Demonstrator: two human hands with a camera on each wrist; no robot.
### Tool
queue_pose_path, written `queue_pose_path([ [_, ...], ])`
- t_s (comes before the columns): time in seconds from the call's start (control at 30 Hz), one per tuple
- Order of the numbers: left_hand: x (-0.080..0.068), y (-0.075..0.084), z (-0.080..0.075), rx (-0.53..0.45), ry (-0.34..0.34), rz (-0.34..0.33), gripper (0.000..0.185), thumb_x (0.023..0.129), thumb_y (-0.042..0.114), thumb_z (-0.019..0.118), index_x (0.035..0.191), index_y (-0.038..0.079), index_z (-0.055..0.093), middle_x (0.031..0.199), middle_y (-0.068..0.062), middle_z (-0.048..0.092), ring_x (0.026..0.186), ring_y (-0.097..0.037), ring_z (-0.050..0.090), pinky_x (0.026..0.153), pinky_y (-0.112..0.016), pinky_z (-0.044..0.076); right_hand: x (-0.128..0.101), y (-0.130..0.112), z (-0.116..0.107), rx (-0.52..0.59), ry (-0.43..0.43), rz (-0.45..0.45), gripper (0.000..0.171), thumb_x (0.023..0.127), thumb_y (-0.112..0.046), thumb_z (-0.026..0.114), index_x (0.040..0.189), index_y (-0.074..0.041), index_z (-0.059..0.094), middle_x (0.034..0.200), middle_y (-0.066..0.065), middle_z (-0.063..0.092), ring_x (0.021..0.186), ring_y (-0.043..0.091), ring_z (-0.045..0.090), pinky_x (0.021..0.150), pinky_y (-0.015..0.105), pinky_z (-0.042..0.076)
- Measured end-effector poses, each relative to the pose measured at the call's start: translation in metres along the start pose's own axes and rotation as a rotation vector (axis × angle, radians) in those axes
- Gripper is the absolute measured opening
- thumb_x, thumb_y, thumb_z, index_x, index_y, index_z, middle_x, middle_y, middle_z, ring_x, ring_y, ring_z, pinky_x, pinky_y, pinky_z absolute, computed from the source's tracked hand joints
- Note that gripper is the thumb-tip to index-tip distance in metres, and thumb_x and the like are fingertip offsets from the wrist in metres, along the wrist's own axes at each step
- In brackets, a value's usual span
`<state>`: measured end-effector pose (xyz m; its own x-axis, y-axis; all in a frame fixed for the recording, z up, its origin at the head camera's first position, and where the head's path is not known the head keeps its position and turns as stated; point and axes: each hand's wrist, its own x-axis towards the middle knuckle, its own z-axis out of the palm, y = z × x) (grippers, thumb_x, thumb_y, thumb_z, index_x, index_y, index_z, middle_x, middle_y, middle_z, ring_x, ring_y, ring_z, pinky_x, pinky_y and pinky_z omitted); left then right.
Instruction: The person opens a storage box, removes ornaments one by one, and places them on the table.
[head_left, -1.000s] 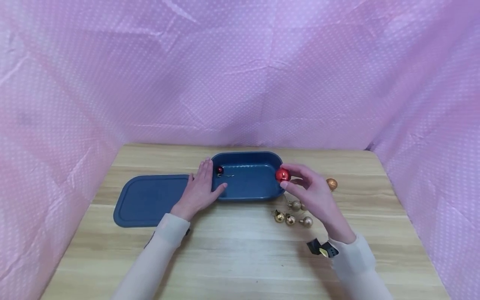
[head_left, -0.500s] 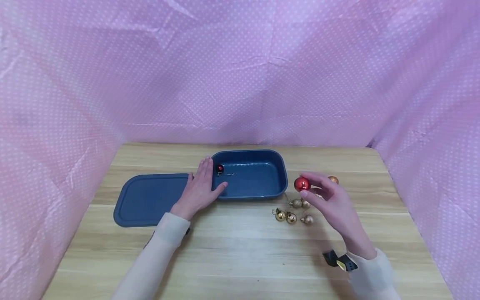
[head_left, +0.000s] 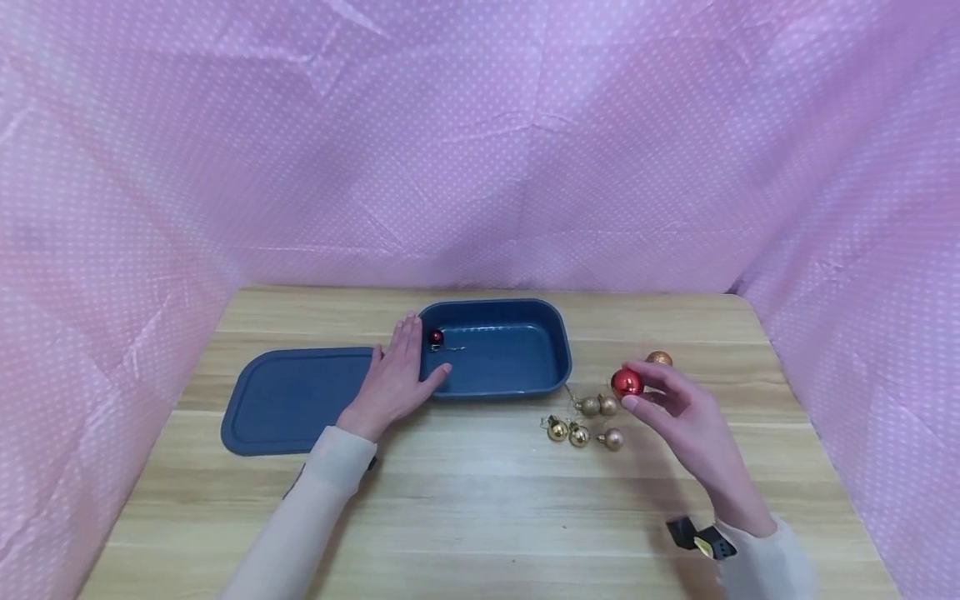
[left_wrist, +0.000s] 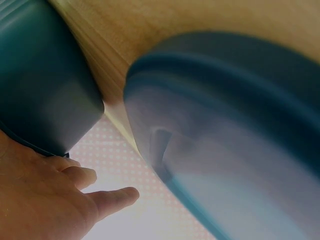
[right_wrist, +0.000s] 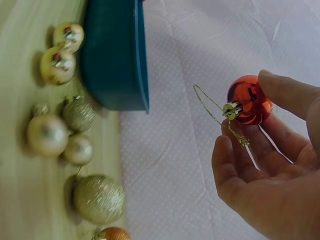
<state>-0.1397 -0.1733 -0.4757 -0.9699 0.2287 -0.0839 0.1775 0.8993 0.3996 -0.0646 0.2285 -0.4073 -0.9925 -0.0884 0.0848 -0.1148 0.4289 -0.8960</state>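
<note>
My right hand (head_left: 688, 423) pinches a shiny red bauble (head_left: 627, 383) between thumb and fingers, to the right of the blue box (head_left: 498, 367). In the right wrist view, the bauble's gold cap and string loop (right_wrist: 205, 105) point away from the palm. Fingers straight, my left hand (head_left: 393, 377) rests along the box's left rim, its thumb over the near corner. Inside the box, a small dark red bauble (head_left: 436, 337) lies at the left end with its string. Several small gold baubles (head_left: 557, 429) lie beside the box's near right corner.
The flat blue lid (head_left: 292, 404) lies on the wooden table left of the box, partly under my left hand. A copper bauble (head_left: 660, 357) sits behind my right hand. A large gold glitter bauble (right_wrist: 100, 199) shows in the right wrist view. Pink dotted cloth (head_left: 480, 167) encloses the table's back and sides.
My right hand has carried the red bauble from the box's right rim to the right and nearer to me, over the loose baubles. The left hand has stayed at the box.
</note>
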Motion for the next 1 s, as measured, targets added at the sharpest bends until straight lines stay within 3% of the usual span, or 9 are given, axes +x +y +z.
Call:
queue_pose_path([
  [0.27,-0.001,-0.002,0.002,0.008,0.002,-0.001,0.099,0.102,0.067,0.041,0.166,0.002,0.001,0.174,-0.014,-0.001,0.159,-0.032,0.002,0.120,-0.069,0.013,-0.007,0.016,-0.011,-0.060,-0.014,0.001,0.046,0.096,-0.013,0.075,0.140,-0.005,0.063,0.133,0.019,0.066,0.109,-0.001,0.065,0.087,0.016,0.054],
  [0.6,-0.001,-0.001,0.001,0.008,-0.004,0.002,0.098,0.103,0.065,0.043,0.165,0.001,0.002,0.174,-0.015,-0.001,0.159,-0.032,0.001,0.120,-0.068,0.013,-0.010,0.031,-0.015,-0.103,-0.030,-0.016,0.047,0.095,-0.008,0.075,0.140,-0.003,0.063,0.130,0.021,0.067,0.107,-0.008,0.061,0.088,0.012,0.051],
  [0.8,-0.002,0.000,0.000,0.009,-0.002,0.004,0.098,0.103,0.064,0.043,0.165,0.001,0.002,0.174,-0.016,0.000,0.159,-0.032,0.001,0.120,-0.069,0.014,-0.012,0.045,-0.017,-0.142,-0.047,0.025,0.048,0.094,-0.008,0.076,0.140,-0.003,0.062,0.131,0.019,0.067,0.109,-0.011,0.057,0.089,0.010,0.049],
  [1.0,-0.001,-0.001,0.001,0.017,-0.002,0.004,0.098,0.103,0.065,0.043,0.165,0.000,0.002,0.173,-0.016,0.001,0.159,-0.033,0.002,0.120,-0.070,0.015,-0.011,0.062,-0.016,-0.150,-0.081,-0.004,0.046,0.092,-0.004,0.077,0.136,0.002,0.063,0.128,0.020,0.068,0.108,-0.009,0.058,0.089,0.014,0.052],
])
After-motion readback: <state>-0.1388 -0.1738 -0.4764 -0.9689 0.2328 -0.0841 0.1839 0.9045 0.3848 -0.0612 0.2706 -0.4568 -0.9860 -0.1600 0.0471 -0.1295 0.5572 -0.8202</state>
